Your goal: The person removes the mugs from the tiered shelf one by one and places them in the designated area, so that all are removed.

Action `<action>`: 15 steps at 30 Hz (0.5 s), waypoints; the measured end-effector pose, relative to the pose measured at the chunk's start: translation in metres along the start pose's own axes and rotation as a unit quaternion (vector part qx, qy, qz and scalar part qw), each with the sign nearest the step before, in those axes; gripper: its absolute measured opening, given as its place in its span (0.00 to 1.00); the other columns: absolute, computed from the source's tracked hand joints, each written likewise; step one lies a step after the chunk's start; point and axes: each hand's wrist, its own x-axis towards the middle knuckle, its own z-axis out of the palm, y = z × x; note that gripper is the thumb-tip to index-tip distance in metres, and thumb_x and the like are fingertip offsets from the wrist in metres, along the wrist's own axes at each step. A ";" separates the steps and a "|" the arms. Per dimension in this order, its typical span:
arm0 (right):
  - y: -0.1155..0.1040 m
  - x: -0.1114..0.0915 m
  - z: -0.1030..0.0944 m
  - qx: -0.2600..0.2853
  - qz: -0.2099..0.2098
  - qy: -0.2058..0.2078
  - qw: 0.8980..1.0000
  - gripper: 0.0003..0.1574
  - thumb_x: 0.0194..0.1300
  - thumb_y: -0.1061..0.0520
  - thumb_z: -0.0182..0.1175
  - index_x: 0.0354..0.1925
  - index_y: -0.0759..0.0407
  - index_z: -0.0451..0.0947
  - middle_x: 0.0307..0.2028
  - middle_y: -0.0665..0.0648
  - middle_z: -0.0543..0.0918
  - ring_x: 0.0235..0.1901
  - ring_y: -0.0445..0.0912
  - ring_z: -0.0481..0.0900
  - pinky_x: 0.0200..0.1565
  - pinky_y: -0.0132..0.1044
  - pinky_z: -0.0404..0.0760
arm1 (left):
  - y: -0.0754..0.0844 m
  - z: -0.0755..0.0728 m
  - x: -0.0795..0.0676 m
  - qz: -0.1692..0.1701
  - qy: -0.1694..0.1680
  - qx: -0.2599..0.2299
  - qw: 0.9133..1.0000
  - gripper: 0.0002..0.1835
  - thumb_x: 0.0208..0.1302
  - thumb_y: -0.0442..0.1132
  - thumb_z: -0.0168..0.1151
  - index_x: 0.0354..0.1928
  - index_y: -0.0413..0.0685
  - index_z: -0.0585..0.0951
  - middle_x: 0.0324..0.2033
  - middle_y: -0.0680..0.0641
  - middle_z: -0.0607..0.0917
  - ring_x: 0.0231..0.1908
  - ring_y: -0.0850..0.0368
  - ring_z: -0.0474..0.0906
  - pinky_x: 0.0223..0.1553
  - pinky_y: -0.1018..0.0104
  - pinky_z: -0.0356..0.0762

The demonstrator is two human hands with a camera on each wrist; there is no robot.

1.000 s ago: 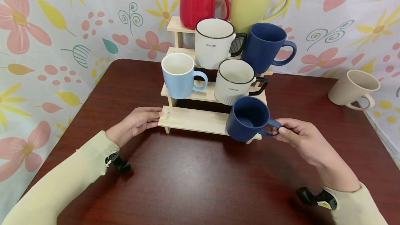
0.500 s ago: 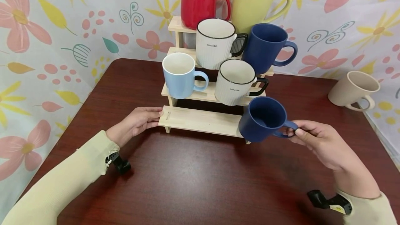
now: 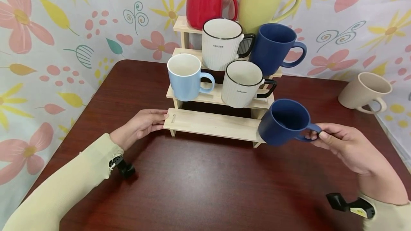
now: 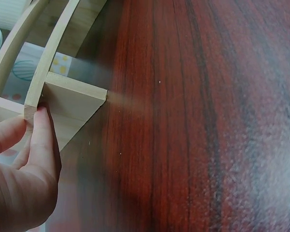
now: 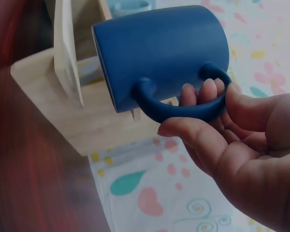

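Note:
My right hand point(image 3: 350, 145) grips the handle of a dark blue mug point(image 3: 282, 122), fingers curled round it, as the right wrist view shows. The mug is at the right end of the bottom step of a wooden tiered rack point(image 3: 208, 122); whether it touches the step I cannot tell. At the step's left end, my left hand point(image 3: 141, 127) pinches the board's edge between thumb and fingers point(image 4: 43, 140). On the step above stand a light blue mug point(image 3: 184, 81) and a white ribbed mug point(image 3: 239, 90) with a black handle.
Higher up the rack are another white ribbed mug point(image 3: 219, 51), a second dark blue mug point(image 3: 271, 51), a red mug point(image 3: 203, 6) and a tall yellow mug point(image 3: 260, 4). A beige mug point(image 3: 363, 90) stands at the far right of the table point(image 3: 192, 184), before a flowered cloth point(image 3: 96, 6).
My right hand has moved right with the dark blue mug, from over the bottom step to its right end. The left hand keeps its place on the board.

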 end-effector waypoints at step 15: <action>0.006 -0.011 -0.023 0.090 -0.037 0.057 0.994 0.29 0.78 0.74 0.35 0.59 0.65 0.80 0.50 0.53 0.88 0.51 0.40 0.87 0.52 0.26 0.86 | 0.003 -0.001 -0.002 0.002 -0.002 0.000 1.000 0.31 0.76 0.30 0.53 0.75 0.25 0.58 0.31 0.60 0.86 0.34 0.70 0.84 0.41 0.77 0.86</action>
